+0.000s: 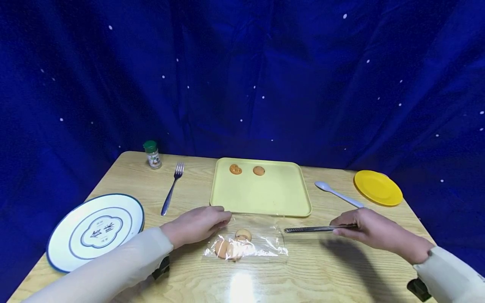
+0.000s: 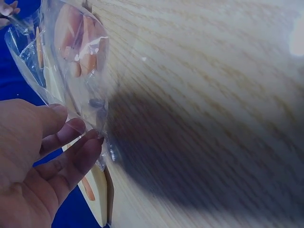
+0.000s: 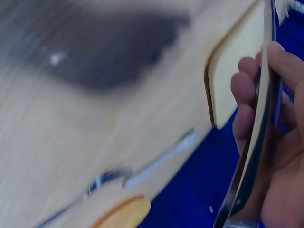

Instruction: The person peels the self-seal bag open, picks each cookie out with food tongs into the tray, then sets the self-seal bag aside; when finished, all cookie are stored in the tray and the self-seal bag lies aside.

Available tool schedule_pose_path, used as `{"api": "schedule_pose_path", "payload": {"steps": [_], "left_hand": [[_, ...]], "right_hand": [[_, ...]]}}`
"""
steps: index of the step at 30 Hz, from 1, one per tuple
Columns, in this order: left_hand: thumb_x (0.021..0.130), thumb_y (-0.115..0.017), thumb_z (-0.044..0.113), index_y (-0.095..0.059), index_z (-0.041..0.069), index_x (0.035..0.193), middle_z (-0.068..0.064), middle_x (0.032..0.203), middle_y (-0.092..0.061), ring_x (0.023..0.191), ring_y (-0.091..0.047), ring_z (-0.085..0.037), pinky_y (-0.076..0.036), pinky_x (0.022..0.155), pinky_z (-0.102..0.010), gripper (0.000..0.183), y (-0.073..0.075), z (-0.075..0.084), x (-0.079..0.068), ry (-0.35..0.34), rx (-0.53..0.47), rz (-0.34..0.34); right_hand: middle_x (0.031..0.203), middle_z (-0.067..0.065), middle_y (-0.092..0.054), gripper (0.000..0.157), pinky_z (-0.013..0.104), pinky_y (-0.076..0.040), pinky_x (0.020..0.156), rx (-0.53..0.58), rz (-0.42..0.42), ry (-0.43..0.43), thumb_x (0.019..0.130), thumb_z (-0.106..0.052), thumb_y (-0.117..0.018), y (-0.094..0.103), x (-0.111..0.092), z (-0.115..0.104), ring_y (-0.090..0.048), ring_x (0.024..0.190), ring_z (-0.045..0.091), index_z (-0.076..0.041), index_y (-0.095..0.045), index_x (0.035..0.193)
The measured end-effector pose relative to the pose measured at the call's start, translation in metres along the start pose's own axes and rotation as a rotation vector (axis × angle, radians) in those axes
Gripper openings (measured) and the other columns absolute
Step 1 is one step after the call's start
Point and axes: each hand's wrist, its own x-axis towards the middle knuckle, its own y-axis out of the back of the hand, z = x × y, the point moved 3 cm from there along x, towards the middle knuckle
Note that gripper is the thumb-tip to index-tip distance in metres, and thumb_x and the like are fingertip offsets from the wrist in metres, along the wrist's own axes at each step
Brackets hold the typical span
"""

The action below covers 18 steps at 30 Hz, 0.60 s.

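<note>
A clear plastic bag point(image 1: 261, 240) with several round cookies point(image 1: 243, 234) inside lies in front of the pale yellow tray point(image 1: 261, 193). My left hand point(image 1: 201, 225) is at its left end; in the left wrist view the left hand point(image 2: 52, 152) pinches the bag's edge point(image 2: 97, 109) between thumb and fingers. To the right of the bag, my right hand point(image 1: 365, 227) grips metal tongs point(image 1: 310, 229), their ridged end pointing left at the bag. The right wrist view shows the tongs point(image 3: 259, 142) between thumb and fingers.
Two cookies lie on the tray, one pretzel-shaped point(image 1: 235, 169), one round point(image 1: 259, 170). At left are a white plate point(image 1: 125, 210), a fork point(image 1: 172, 189) and a green-capped shaker point(image 1: 153, 155). A pale spoon point(image 1: 337, 193) and yellow plate point(image 1: 379, 188) lie right. A blue curtain hangs behind.
</note>
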Motion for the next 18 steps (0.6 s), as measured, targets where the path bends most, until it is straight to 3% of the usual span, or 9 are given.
{"api": "schedule_pose_path", "payload": {"steps": [3,10,18], "left_hand": [[0.099,-0.055,0.015,-0.052,0.015,0.083,0.008,0.073,-0.049,0.064,-0.045,-0.002,-0.041,0.058,-0.017,0.016,0.001,0.001,0.000,-0.002,-0.005,0.000],[0.098,-0.055,0.015,-0.053,0.015,0.083,0.008,0.072,-0.048,0.063,-0.044,-0.002,-0.041,0.057,-0.017,0.016,0.004,0.001,-0.004,0.011,0.002,-0.010],[0.099,-0.055,0.015,-0.052,0.014,0.083,0.007,0.073,-0.048,0.064,-0.044,-0.003,-0.041,0.058,-0.017,0.016,0.003,0.004,0.000,-0.006,-0.004,-0.007]], "right_hand": [[0.097,-0.011,-0.073,0.014,0.020,-0.053,0.068,-0.074,0.010,-0.016,0.093,-0.024,-0.065,-0.014,0.007,-0.005,-0.063,0.085,-0.006,-0.026,-0.072,0.105],[0.094,-0.018,-0.067,0.021,0.020,-0.050,0.066,-0.251,0.029,0.024,0.094,-0.035,-0.062,-0.047,0.033,-0.014,-0.057,0.079,-0.008,-0.023,-0.069,0.110],[0.105,-0.010,-0.067,0.033,0.028,-0.054,0.078,-0.232,-0.048,0.005,0.095,-0.041,-0.059,-0.064,0.052,-0.014,-0.063,0.091,0.003,-0.021,-0.065,0.120]]}}
